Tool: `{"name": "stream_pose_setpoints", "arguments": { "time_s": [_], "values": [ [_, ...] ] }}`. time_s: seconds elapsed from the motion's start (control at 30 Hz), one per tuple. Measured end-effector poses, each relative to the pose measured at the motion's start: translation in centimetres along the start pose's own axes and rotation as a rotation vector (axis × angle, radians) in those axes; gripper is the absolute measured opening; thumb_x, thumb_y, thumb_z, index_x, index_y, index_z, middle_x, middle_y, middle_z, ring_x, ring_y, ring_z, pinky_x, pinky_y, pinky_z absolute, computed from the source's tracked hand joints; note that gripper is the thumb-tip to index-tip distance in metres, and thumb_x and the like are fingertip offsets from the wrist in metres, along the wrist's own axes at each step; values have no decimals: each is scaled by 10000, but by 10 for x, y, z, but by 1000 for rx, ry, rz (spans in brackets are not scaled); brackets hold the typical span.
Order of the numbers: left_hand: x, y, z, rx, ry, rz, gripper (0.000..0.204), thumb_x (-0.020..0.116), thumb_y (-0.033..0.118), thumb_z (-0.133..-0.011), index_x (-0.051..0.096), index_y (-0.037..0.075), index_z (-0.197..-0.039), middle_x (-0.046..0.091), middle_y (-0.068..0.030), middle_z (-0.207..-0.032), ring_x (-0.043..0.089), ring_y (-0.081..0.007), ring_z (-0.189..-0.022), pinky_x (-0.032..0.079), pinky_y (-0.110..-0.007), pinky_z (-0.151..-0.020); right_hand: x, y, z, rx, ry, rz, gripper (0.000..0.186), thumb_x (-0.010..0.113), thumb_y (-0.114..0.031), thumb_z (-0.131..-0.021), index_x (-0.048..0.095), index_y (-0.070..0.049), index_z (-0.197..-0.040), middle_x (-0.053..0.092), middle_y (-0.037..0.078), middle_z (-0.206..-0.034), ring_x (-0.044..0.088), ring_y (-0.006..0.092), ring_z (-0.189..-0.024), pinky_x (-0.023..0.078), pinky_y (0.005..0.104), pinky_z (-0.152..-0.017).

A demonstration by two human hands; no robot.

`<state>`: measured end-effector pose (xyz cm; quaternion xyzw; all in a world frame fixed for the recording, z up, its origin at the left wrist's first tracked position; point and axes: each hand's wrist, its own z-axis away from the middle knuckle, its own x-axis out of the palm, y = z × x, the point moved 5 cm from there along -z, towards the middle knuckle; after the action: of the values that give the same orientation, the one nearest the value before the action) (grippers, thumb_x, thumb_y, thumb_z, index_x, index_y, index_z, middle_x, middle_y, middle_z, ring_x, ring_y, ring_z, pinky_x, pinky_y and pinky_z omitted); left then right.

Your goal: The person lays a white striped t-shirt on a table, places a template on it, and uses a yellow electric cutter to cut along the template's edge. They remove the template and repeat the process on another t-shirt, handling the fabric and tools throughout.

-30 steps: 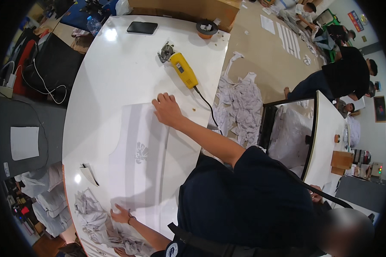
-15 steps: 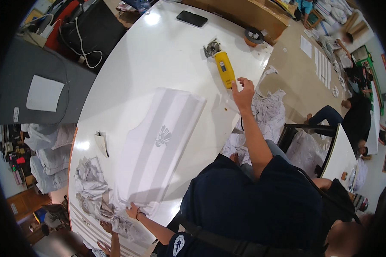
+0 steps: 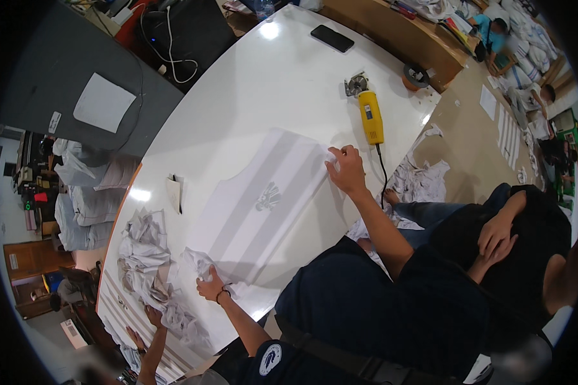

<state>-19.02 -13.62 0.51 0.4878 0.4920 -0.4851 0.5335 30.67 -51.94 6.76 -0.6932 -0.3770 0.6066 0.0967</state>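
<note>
Bright light from above makes shiny white spots on the far and left parts of the counter (image 3: 237,96), shadows are soft, the round edges go black and bent, and the near right corner looks blurry.

right arm (image 3: 379,218) stretched forward, left hand (image 3: 210,287) near, fingers curled.

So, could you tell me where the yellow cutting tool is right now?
The yellow cutting tool lies on the white table toward its far right edge, just beyond the right hand, which rests on the striped cloth piece.
</note>
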Motion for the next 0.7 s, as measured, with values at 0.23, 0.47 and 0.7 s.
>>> {"name": "stream_pose_setpoints", "arguments": {
  "time_s": [0.23, 0.47, 0.7],
  "values": [
    [0, 9, -8, 119, -113, 336, 672, 777, 575, -797, 688, -32, -1073, 732, -245, -1047, 699, -429, -951, 536, -494, -880, 13, 15, 7, 95, 111, 68, 425, 748, -273, -841, 639, -25, -1169, 553, 163, -1094, 539, 362, -1077, 468, 490, -917],
    [0, -3, -19, 133, -17, 285, 571, 777, 494, -843, 695, -38, -1033, 727, -253, -1009, 694, -421, -927, 534, -495, -821, 23, 23, -1, 152, -3, 54, 205, 746, -188, -833, 695, -106, -1013, 589, 115, -1049, 566, 334, -1042, 473, 470, -869],
    [-30, -14, -3, 252, -4, 448, 537, 781, 503, -848, 695, 3, -1026, 663, -152, -818, 624, -265, -742, 523, -405, -696, 17, 12, 11, -72, 100, -52, 123, 755, -130, -816, 705, -99, -925, 611, 101, -938, 599, 319, -927, 476, 450, -807]
  ]
}}
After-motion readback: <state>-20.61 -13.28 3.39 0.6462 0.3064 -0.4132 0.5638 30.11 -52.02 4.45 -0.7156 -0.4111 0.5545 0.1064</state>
